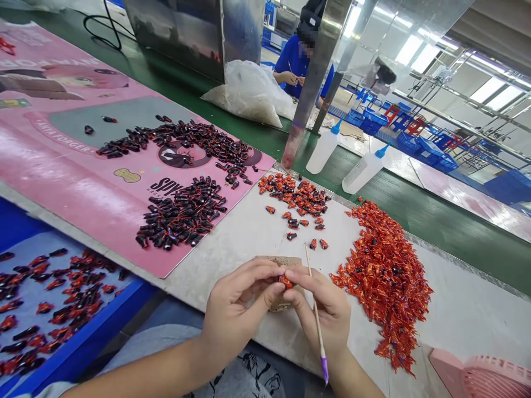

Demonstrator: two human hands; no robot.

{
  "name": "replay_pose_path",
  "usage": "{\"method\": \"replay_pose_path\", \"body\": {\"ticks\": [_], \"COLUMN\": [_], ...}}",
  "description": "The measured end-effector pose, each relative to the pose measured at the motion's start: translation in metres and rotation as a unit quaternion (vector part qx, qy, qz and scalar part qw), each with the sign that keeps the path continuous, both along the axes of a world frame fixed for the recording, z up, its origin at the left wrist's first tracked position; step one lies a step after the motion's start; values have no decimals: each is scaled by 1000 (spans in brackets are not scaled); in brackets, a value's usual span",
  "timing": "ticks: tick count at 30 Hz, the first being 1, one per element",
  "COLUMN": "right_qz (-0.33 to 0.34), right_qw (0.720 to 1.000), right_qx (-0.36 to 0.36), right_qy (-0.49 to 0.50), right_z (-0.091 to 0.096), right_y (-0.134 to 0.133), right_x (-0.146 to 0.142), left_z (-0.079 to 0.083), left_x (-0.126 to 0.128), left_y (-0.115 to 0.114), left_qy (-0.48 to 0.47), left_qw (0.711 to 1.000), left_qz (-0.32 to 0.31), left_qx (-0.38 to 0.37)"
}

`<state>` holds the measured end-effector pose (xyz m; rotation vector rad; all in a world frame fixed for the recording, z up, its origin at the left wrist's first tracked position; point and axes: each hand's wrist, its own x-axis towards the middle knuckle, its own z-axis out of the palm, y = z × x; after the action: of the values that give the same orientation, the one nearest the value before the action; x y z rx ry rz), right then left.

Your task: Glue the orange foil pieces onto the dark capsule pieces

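Observation:
Between the fingertips of my left hand and my right hand is a small red-and-dark plastic part. Both hands pinch it. A thin wooden stick with a purple end also rests in my right hand, lying between its fingers with the purple end toward me. Under the hands, partly covered, lies a brown block or piece of cardboard. Just beyond are scattered red-and-black parts. To the right is a large heap of glossy red parts.
Black-and-red pieces lie in piles on a pink printed mat. A blue tray with more parts stands lower left. Two white bottles with blue tips, a plastic bag, a metal post and a pink fan are around. A co-worker sits opposite.

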<state>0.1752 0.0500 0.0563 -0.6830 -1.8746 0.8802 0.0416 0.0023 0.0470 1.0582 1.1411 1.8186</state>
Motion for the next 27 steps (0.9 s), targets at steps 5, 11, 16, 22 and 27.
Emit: {"method": "replay_pose_path", "body": {"ticks": [5,11,16,22,27], "right_qz": [-39,-48,-19,-11,-39], "right_qw": [994,990,991,993,992], "right_qx": [90,121,111,98,103], "right_qy": [-54,-60,-74,-60,-55], "right_z": [-2,-2,-2,-2,-2], "right_y": [-3,-11,-10,-4,-1], "right_x": [-1,-5,-5,-2,-3], "left_z": [0,1,-1,-4,-3], "left_x": [-4,-18,-20,-23,-33], "left_y": [1,7,6,9,18], "left_qy": [12,204,265,254,200], "left_qw": [1000,969,948,952,976], "left_qz": [17,15,34,10,-59], "left_qx": [-19,139,174,172,55]}}
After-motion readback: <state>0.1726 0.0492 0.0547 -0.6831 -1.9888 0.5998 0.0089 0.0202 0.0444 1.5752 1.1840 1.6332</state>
